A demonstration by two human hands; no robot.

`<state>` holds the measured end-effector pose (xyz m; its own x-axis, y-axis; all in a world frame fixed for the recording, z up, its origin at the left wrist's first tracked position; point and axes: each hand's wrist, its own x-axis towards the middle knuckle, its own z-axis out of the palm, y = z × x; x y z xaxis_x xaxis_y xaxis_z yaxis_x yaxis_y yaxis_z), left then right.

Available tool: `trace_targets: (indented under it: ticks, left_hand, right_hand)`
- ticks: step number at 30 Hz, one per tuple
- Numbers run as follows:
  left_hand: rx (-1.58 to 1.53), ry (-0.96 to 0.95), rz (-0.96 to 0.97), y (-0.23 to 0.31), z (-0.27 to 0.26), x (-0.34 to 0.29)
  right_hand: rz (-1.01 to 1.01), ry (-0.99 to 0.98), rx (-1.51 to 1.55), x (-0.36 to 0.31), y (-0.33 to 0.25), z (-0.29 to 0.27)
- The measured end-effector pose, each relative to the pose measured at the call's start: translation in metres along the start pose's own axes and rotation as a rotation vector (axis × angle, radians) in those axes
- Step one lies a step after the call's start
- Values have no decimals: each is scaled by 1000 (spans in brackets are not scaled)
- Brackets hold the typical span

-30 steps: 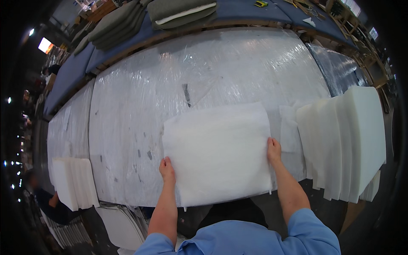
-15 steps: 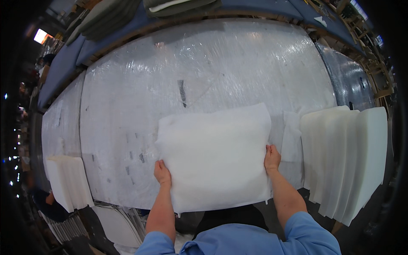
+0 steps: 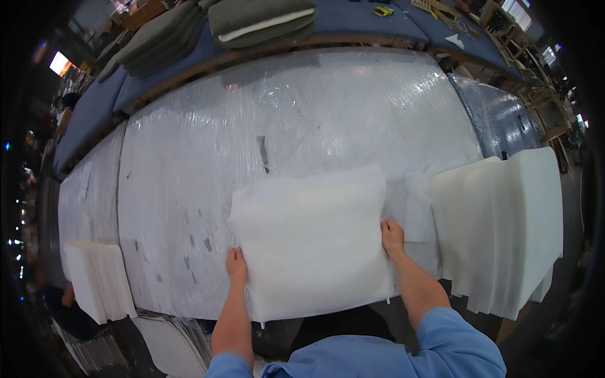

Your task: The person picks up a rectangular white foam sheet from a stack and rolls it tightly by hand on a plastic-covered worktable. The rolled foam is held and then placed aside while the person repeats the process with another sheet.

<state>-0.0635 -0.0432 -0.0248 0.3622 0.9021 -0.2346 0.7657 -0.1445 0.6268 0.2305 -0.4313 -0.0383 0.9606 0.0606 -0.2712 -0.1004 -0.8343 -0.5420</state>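
A soft white cushion, roughly rectangular and covered in thin white cloth, lies in front of me at the near edge of a plastic-wrapped tabletop. My left hand is closed on its left edge, the fingers partly hidden. At the right edge, my right hand grips the cushion with curled fingers. Small white tabs stick out at the two near corners. A flat piece of white cloth lies just beyond my right hand.
Curved white foam pads stand stacked at the right, and a smaller foam stack is at the left. Pale panels lean below the table. Grey-green cushions rest on a blue bench behind. Another person's dark sleeve shows at lower left.
The whole view has shifted, bringing more of the blue bench into sight. Both hands keep their hold on the cushion's side edges, and its position on the table is nearly the same.
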Motion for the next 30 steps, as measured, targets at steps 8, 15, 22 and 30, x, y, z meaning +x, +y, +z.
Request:
trace_targets:
  ticks: [8, 15, 22, 30]
  left_hand:
    - [-401, 97, -107, -9, -78, -42]
    - [-122, -164, -7, 5, -17, -80]
    - [-430, -258, -359, 0, -4, -59]
    - [-390, -189, -486, 2, 6, -50]
  right_hand:
    - [-32, 318, 367, -51, -13, -76]
    - [-125, 154, 112, -107, 3, 16]
    - [156, -92, 13, -83, -22, 13]
    - [370, -79, 273, -60, -21, 10]
